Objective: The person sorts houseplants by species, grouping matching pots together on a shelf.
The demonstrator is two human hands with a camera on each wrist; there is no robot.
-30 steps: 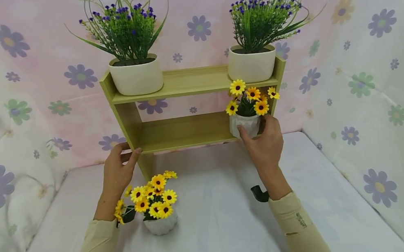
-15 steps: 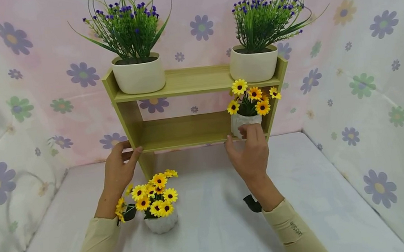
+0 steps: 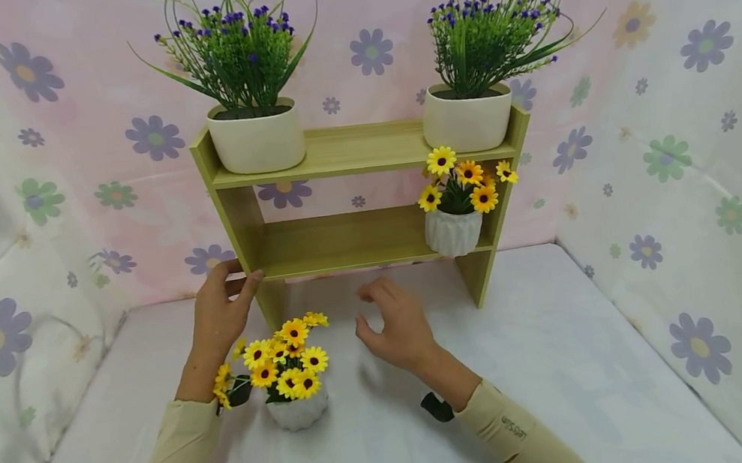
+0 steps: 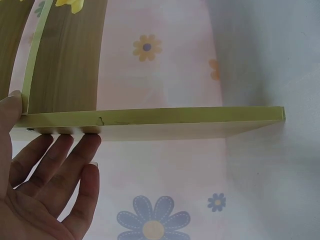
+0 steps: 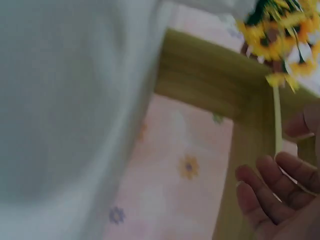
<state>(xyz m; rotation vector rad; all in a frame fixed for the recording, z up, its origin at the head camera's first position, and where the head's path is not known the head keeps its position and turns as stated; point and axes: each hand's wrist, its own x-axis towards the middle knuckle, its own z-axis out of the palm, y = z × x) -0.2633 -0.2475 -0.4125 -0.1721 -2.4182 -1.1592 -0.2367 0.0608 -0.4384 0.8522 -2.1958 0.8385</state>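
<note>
My left hand point(image 3: 218, 306) holds the left side panel of a small wooden shelf point(image 3: 345, 243). In the left wrist view the thumb lies on the shelf's front edge and the fingertips point(image 4: 91, 140) touch the panel's outer face. My right hand point(image 3: 398, 327) is in front of the shelf with loosely bent fingers, holding nothing. To its left, a white pot of yellow artificial sunflowers point(image 3: 298, 411) stands on the table. A similar sunflower pot point(image 3: 454, 232) sits at the right end of the middle board; the right wrist view shows blurred yellow flowers point(image 5: 280, 42).
Two cream planters with purple flowers stand on the top board, the left planter point(image 3: 257, 142) and the right planter point(image 3: 468, 120). A pale cloth point(image 3: 561, 362) covers the table. Flower-patterned curtains point(image 3: 640, 82) surround it. A black camera mount point(image 3: 437, 407) hangs under the right wrist.
My right hand has let go of the sunflower pot on the middle board and moved left and toward me. The left hand keeps its hold on the shelf.
</note>
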